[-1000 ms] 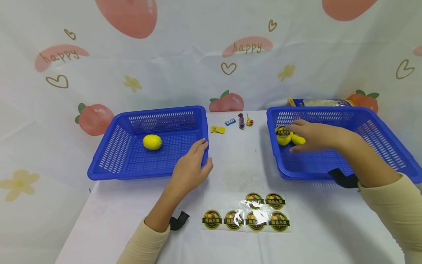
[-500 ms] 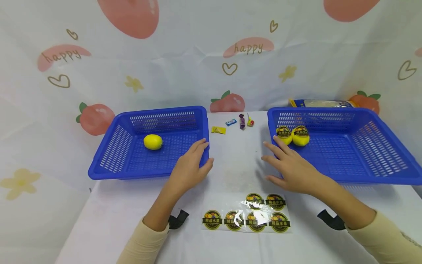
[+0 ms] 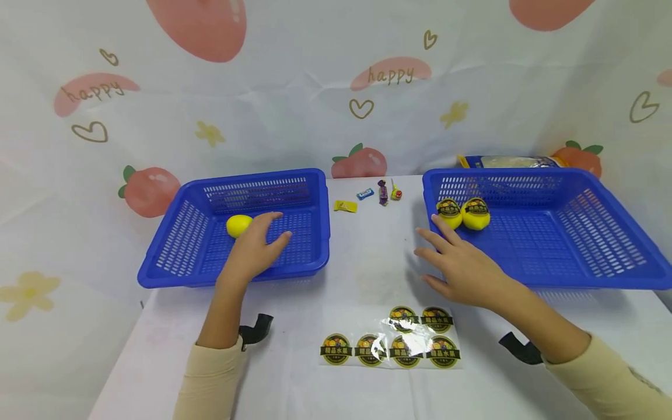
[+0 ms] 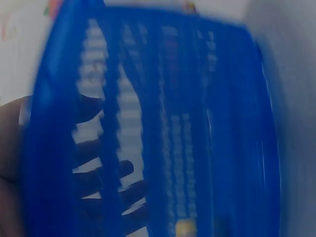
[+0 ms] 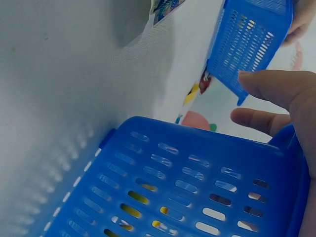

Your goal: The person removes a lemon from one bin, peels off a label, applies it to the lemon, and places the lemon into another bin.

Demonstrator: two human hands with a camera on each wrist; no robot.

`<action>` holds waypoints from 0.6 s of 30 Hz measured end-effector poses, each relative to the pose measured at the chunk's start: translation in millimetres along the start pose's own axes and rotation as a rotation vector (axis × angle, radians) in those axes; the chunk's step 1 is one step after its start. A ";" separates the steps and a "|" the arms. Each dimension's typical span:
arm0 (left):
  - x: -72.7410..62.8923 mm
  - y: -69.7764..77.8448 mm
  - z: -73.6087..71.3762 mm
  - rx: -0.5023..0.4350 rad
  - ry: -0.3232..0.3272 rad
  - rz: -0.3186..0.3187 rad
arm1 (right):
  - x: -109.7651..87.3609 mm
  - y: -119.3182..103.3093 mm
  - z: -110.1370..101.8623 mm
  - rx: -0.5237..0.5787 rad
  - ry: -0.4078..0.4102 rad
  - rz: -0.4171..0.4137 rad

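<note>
White surface [image 3: 304, 388], two blue baskets: right basket [image 3: 593, 283], left basket [image 3: 189, 279] – look like stiff plastic. Sticker sheet [image 3: 388, 344] between, nearer the person. Right hand [image 3: 464, 269] spread at right basket's left rim, holding nothing. Left hand [image 3: 251, 252] over left basket, thumb apart from fingers, beside the lemon – contact can't tell. Lemon [image 3: 238, 225] lies on left basket's floor; probably light, firm, smooth, apt to roll, not fragile; best held round its middle, thumb opposite fingers

3 wrapped candies [image 3: 364, 193] lie near 1 lollipop [image 3: 396, 193]
</note>
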State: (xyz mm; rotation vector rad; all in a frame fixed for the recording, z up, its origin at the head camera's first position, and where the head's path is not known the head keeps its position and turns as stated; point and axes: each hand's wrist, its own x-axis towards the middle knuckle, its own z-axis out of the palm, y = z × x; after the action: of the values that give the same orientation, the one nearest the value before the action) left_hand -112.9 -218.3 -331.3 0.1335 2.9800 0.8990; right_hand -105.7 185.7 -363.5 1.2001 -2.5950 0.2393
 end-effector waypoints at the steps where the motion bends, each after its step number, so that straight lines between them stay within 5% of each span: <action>1: 3.4 -7.3 -4.9 0.025 -0.006 -0.015 | 0.4 -0.2 0.4 0.000 -0.005 0.002; 10: 31.0 -47.7 -36.2 0.136 -0.046 -0.117 | 0.4 1.2 1.6 -0.010 0.002 0.002; 18: 32.2 -53.3 -36.6 0.173 -0.197 -0.212 | 2.0 1.1 0.8 0.001 0.005 -0.003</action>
State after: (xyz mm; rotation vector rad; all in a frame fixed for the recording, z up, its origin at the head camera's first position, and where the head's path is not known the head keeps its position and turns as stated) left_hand -150.8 -279.8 -330.3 -0.0854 2.8155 0.5696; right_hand -108.0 184.8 -363.7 1.2021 -2.5890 0.2420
